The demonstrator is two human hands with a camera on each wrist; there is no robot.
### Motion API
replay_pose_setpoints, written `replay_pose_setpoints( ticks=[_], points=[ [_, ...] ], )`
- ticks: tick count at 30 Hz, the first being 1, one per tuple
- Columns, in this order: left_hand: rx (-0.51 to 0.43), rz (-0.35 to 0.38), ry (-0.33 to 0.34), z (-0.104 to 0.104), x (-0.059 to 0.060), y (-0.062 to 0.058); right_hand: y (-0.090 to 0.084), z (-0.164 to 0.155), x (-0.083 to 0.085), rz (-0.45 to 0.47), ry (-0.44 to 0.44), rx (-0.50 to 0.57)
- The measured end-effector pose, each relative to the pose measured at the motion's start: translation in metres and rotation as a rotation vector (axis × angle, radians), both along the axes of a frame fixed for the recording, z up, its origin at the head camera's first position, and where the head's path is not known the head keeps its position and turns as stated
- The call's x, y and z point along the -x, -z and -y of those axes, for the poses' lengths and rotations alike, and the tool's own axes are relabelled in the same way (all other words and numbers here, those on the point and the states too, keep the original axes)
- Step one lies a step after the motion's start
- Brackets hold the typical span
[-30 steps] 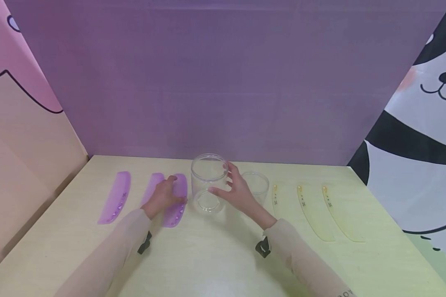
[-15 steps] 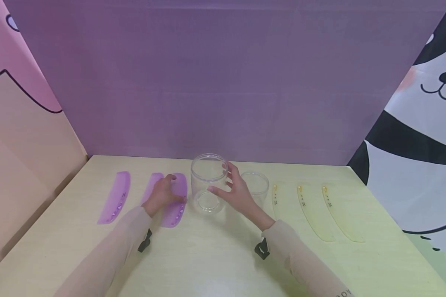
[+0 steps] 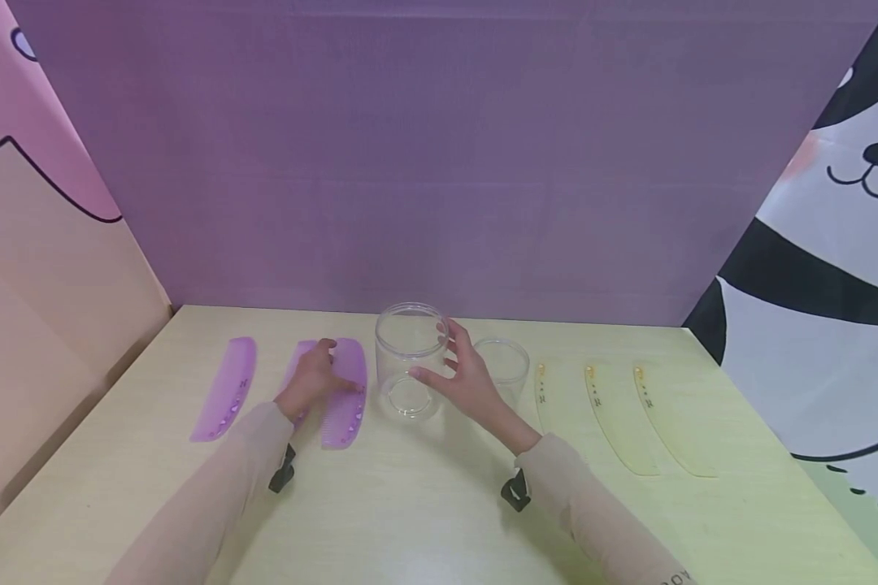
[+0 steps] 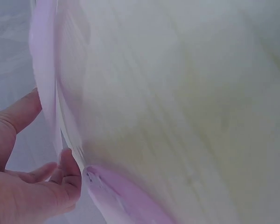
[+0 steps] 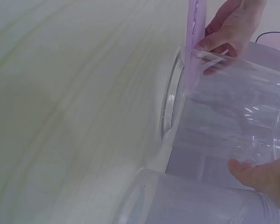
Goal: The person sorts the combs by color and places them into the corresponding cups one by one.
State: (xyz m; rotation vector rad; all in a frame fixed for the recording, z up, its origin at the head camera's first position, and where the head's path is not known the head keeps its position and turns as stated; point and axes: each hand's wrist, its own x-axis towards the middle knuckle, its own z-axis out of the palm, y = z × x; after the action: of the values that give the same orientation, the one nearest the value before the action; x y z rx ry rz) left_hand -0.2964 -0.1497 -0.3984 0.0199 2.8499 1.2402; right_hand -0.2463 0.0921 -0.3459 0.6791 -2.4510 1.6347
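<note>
My left hand (image 3: pixel 307 388) pinches a purple comb (image 3: pixel 351 366) between thumb and fingers, at the comb's edges. In the left wrist view this comb (image 4: pixel 44 60) stands between thumb and fingertips, slightly raised off the table. A second purple comb (image 3: pixel 302 351) lies partly hidden under the left hand. To the right, a clear round jar (image 3: pixel 391 370) stands upright and uncovered. My right hand (image 3: pixel 474 383) grips its right side, thumb in front and fingers behind. In the right wrist view the comb (image 5: pixel 194 32) shows just beyond the jar (image 5: pixel 224 102).
Another purple comb (image 3: pixel 225 390) lies farther left on the wooden table (image 3: pixel 424 520). A second clear container (image 3: pixel 505 366) stands right of the jar, partly behind the right hand. Pale yellow see-through combs (image 3: pixel 615 431) lie on the right. A purple backdrop (image 3: pixel 439 162) rises behind the table.
The left hand and the comb it holds have shifted slightly back and left, and the comb has come up a little. The right hand and jar have stayed in place.
</note>
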Motion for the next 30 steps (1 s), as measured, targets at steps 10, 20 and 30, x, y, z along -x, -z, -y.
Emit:
replay_pose_setpoints(
  ticks=[10, 20, 30],
  points=[
    [0.008, 0.031, -0.017, 0.005, 0.003, 0.001, 0.000, 0.001, -0.001, -0.001, -0.008, 0.022],
    [-0.062, 0.056, -0.033, 0.012, 0.004, -0.002, 0.001, -0.001, 0.000, -0.005, -0.003, 0.017],
    [-0.109, 0.034, -0.042, 0.015, 0.004, -0.006, 0.002, -0.002, 0.002, -0.014, -0.014, 0.019]
  ],
)
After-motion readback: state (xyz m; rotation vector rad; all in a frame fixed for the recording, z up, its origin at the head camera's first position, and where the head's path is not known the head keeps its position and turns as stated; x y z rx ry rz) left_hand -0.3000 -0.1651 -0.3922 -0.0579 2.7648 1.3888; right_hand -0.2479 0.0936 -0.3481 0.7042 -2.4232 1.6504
